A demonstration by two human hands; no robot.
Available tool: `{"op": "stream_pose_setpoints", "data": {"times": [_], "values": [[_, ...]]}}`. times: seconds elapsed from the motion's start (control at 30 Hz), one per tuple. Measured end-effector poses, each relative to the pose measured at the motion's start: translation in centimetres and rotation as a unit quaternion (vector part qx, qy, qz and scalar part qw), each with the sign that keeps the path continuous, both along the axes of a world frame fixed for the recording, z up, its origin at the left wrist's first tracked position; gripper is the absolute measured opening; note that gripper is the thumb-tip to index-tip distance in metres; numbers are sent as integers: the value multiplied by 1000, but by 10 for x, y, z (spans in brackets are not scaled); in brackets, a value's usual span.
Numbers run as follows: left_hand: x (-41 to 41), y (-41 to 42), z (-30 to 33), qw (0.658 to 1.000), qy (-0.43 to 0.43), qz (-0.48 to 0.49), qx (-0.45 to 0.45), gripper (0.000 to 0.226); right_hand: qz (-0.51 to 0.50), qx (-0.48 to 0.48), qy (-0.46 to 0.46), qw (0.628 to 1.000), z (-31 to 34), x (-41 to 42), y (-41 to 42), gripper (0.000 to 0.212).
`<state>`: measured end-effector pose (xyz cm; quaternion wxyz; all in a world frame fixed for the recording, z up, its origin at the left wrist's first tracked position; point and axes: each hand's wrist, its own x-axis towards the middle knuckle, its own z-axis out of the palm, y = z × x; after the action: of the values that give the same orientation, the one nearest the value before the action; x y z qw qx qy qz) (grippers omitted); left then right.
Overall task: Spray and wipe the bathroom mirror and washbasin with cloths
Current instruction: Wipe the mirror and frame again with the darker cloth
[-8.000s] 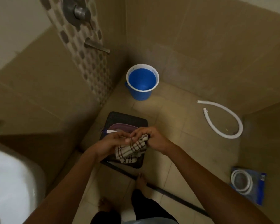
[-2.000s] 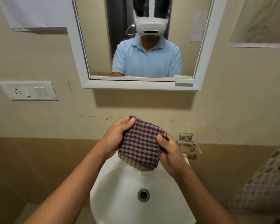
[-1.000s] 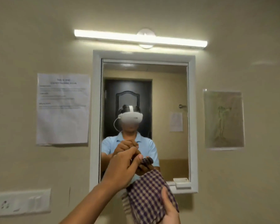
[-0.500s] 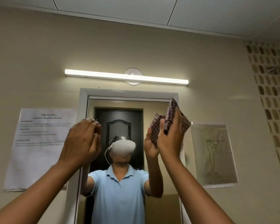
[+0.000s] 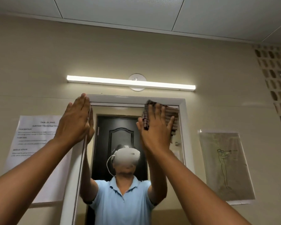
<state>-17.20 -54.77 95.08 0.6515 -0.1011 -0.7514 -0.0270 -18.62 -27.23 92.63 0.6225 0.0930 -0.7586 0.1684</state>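
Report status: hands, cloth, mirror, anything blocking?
Left hand flat and open against the mirror's left frame edge. Right hand flat, pressing the checked cloth on the mirror near its top right corner. No obstruction visible on the glass.

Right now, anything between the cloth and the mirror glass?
Nothing visible. The right hand presses the checked cloth flat on the mirror near its top right corner. The left hand rests flat at the frame's top left.
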Motion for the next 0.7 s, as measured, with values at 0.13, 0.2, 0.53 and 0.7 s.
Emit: {"op": "stream_pose_setpoints", "data": {"times": [0.13, 0.2, 0.53, 0.7], "values": [[-2, -3, -3, 999, 3, -30, -11, 70, 38, 202, 3, 979, 0, 7, -39, 68], [-4, -6, -2, 1000, 1, -25, -16, 73, 30, 265, -7, 964, 3, 4, -43, 70], [-15, -11, -1, 1000, 8, -19, -13, 79, -30, 125, 34, 991, -5, -3, 68, 70], [-14, -10, -4, 999, 11, -35, -14, 77, -82, -15, 36, 996, -14, -15, 65, 77]]}}
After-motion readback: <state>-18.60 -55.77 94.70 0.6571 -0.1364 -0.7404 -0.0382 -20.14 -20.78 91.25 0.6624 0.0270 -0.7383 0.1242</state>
